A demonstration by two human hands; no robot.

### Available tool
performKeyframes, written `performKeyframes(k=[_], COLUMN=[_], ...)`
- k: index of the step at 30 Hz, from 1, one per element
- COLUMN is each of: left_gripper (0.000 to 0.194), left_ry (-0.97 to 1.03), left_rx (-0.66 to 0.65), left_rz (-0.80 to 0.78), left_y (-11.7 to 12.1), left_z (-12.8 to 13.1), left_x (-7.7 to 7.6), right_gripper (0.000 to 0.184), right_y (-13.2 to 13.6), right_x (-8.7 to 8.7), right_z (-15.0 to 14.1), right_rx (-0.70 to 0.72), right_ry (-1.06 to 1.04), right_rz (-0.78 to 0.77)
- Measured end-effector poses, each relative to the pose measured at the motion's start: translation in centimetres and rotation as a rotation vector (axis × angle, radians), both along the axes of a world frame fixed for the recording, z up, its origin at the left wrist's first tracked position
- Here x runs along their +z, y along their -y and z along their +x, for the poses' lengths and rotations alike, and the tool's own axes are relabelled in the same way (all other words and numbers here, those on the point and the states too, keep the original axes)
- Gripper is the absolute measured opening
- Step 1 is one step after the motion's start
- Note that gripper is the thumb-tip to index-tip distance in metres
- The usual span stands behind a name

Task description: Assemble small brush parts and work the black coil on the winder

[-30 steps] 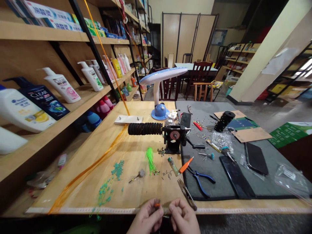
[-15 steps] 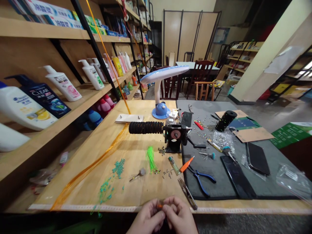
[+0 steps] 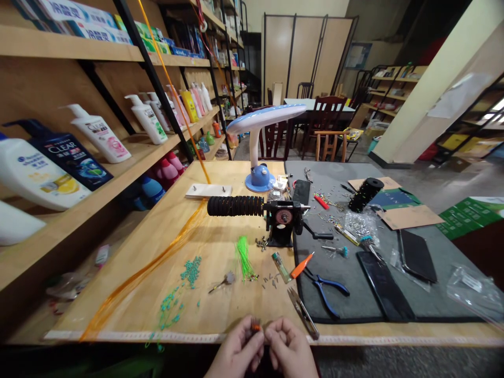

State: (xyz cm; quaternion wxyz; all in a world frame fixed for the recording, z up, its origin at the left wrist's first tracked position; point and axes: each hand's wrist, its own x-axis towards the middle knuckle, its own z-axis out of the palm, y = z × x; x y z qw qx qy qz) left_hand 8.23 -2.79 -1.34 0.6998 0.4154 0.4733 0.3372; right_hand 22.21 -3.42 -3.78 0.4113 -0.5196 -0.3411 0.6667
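At the table's front edge, my left hand [image 3: 238,349] pinches a small orange piece with dark bristle-like ends [image 3: 255,325]. Its exact kind is too small to make out. Close beside it, my right hand [image 3: 290,346] has thumb and fingers pressed together; whatever is between them is hidden. Thread snips [image 3: 303,313] lie just beyond my right hand. Farther up are a bundle of bright green line [image 3: 244,258], a clear green lighter [image 3: 281,268], an orange pointed tool [image 3: 302,266] and small metal bits [image 3: 270,281]. Blue-handled pliers [image 3: 325,287] rest on the grey mat.
A black hand-cranked winder [image 3: 283,223] carries a dark ribbed roll [image 3: 235,206]. Orange strands [image 3: 157,252] run down the table's left side, near turquoise beads [image 3: 191,271]. Behind stands a blue-and-white lamp [image 3: 260,177]. Phones [image 3: 417,256] lie on the mat [image 3: 354,304]; shelves flank the left.
My hands have parted slightly at the fingertips. The orange piece, earlier between both hands, now shows more clearly in my left fingers.
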Motion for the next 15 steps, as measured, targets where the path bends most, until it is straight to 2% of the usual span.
performKeyframes(k=[5, 11, 15], left_gripper=[0.056, 0.057, 0.061], left_ry=[0.022, 0.017, -0.007], left_rx=[0.043, 0.203, 0.254], left_rz=[-0.049, -0.106, -0.117], left_y=[0.05, 0.52, 0.77], left_z=[0.10, -0.04, -0.47], left_x=[-0.30, -0.06, -0.03], right_gripper=[0.061, 0.059, 0.059], right_y=[0.20, 0.29, 0.52], right_x=[-1.16, -0.65, -0.41], right_z=[0.06, -0.18, -0.58], right_rx=[0.001, -0.086, -0.116], right_ry=[-0.013, 0.009, -0.001], right_rz=[0.009, 0.032, 0.035])
